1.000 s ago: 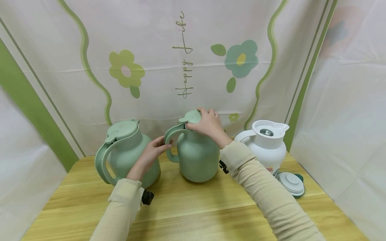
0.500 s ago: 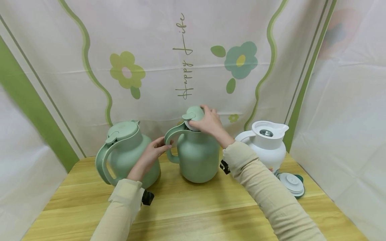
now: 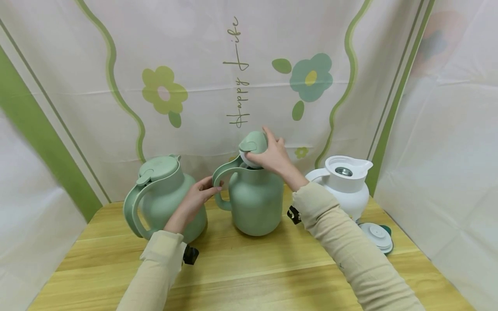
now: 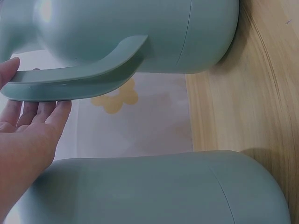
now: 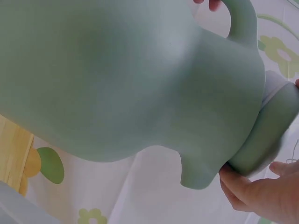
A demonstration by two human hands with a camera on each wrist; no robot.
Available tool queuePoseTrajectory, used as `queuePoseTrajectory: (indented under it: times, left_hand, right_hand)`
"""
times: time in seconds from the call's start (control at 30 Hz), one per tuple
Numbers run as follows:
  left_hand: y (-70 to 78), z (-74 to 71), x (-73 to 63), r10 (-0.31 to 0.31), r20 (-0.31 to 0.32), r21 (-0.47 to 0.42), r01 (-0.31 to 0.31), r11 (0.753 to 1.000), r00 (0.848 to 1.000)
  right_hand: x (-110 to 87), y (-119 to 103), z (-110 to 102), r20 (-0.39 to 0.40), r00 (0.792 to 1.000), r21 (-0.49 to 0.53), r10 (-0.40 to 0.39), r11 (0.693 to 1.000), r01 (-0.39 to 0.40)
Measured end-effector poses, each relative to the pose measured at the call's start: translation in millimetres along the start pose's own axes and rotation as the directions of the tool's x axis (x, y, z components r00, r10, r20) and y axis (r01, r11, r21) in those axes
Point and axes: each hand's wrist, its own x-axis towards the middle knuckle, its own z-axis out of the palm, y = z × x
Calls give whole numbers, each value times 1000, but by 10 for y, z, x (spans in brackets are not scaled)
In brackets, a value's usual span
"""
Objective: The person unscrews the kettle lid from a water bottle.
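A pale green thermos jug stands upright in the middle of the table in the head view. Its round green lid, white underneath, is tilted over the mouth, with the left side lower. The right hand grips this lid by its edge, thumb in front and fingers behind. In the right wrist view the lid sits partly out of the neck, leaving a gap on one side. The left hand holds the jug's handle, thumb on one side and fingertips on the other, as the left wrist view shows.
A second green jug, lidded, stands close on the left, behind the left forearm. To the right is a white jug with its mouth uncovered; a lid lies upside down beside it. A printed cloth hangs behind the wooden table.
The right hand has raised the lid from flat in the jug's mouth to a tilted position, moving up and slightly right. The left hand stays on the handle.
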Motion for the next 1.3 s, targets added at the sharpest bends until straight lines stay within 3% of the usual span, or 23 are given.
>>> queuePoseTrajectory:
  times: [0.6, 1.0, 1.3]
  left_hand:
    - [-7, -5, -4, -11, 2, -2, 11, 1000, 1000]
    - [-4, 1, 1, -6, -4, -5, 6, 1000, 1000]
    - [-6, 2, -3, -7, 2, -12, 7, 1000, 1000]
  right_hand:
    - [-27, 54, -67, 21, 1000, 9, -15, 1000, 15]
    - [-33, 104, -115, -27, 992, 58, -120, 991, 121]
    - [-79, 131, -163, -38, 990, 80, -139, 987, 141]
